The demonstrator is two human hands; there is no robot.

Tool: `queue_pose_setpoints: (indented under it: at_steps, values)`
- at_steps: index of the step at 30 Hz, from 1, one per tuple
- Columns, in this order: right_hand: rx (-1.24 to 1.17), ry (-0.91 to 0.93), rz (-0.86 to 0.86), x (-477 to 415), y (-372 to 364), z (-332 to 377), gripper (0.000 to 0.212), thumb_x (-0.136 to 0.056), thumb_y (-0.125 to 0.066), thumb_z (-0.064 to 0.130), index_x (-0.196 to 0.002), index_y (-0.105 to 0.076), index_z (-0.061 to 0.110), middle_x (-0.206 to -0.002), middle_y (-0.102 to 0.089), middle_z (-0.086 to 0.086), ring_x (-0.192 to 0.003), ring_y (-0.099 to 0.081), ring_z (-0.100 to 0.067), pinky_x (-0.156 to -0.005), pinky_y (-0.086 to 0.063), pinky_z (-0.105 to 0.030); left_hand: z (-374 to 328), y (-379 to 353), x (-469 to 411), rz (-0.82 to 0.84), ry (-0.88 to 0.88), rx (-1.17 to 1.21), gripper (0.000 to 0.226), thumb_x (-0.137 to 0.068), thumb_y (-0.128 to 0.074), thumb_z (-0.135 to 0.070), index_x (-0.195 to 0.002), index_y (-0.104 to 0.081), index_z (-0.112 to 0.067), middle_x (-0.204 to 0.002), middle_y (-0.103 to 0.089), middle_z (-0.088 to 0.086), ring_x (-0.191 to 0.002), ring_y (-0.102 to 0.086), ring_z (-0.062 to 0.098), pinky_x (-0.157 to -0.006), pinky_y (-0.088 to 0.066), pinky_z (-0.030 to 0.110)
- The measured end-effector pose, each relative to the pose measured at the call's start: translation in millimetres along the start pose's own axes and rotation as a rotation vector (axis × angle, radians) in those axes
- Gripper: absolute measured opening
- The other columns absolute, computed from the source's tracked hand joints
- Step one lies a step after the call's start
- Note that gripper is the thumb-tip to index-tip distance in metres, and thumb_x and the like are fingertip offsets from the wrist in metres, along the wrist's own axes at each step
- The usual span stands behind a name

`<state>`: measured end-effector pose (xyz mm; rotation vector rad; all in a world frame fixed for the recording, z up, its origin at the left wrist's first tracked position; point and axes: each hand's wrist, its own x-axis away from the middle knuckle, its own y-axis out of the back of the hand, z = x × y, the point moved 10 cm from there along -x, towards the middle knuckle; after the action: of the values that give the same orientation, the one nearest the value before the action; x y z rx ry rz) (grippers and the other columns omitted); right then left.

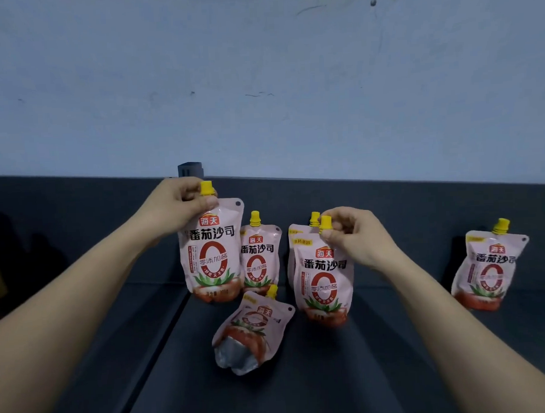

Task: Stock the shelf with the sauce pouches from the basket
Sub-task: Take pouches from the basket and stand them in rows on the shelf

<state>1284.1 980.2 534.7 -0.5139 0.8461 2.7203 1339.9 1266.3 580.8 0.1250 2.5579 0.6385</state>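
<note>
Pouches gripped at the top, one apiece

The left pouch (212,252) hung upright from the left hand (177,207), whose fingers (211,203) were curled round its neck just under the yellow cap. The right pouch (326,285) was upright under the right hand (357,237), whose fingers (328,234) pinched its yellow cap. Whether either base touched the dark shelf (366,374) could not be told. Between the two, a standing pouch (259,260) stood further back. A fallen pouch (254,329) lay on the shelf in front of it, silver base toward the camera. A rear pouch (297,239) showed just behind the right pouch. A far pouch (489,268) stood well apart at the right. A pale wall (259,82) rose behind the shelf.
</note>
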Motion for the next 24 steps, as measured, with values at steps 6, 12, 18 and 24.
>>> queue_pose_setpoints:
  at_steps: [6,12,18,24]
  values:
    - [0.029,-0.055,0.013,-2,-4,-23,0.017,-0.087,-0.067,0.009,-0.096,-0.064,0.023,-0.072,-0.059,0.009,-0.071,-0.060,-0.010,-0.070,-0.055,-0.028,8,-5,8,-0.007,0.033,-0.005,0.013,-0.089,-0.064,-0.019,-0.098,-0.068,-0.010,-0.085,-0.074,0.006,-0.081,-0.071,0.019,-0.077,-0.056,0.034]
    - [0.037,-0.056,0.008,-7,-6,-24,0.018,-0.088,-0.067,0.009,-0.095,-0.063,0.025,-0.088,-0.068,-0.010,-0.082,-0.062,-0.016,-0.079,-0.055,-0.035,13,-10,5,0.009,0.035,0.004,0.012,-0.088,-0.065,-0.018,-0.097,-0.068,-0.012,-0.083,-0.075,0.005,-0.078,-0.071,0.016,-0.077,-0.056,0.033]
    - [0.045,-0.043,-0.002,-13,-11,-25,0.016,-0.088,-0.067,0.010,-0.096,-0.064,0.023,-0.087,-0.069,-0.001,-0.087,-0.065,-0.021,-0.080,-0.054,-0.032,16,-16,4,0.035,0.034,-0.006,0.012,-0.089,-0.064,-0.018,-0.097,-0.068,-0.010,-0.084,-0.075,0.008,-0.077,-0.073,0.017,-0.075,-0.057,0.033]
    - [0.259,-0.031,0.057,-9,-14,-18,0.031,-0.087,-0.067,0.024,-0.116,-0.058,0.024,-0.104,-0.064,0.001,-0.100,-0.060,-0.020,-0.087,-0.053,-0.040,16,-15,3,0.035,0.030,-0.006,0.011,-0.089,-0.064,-0.017,-0.097,-0.068,-0.010,-0.083,-0.075,0.006,-0.078,-0.072,0.017,-0.074,-0.056,0.030]
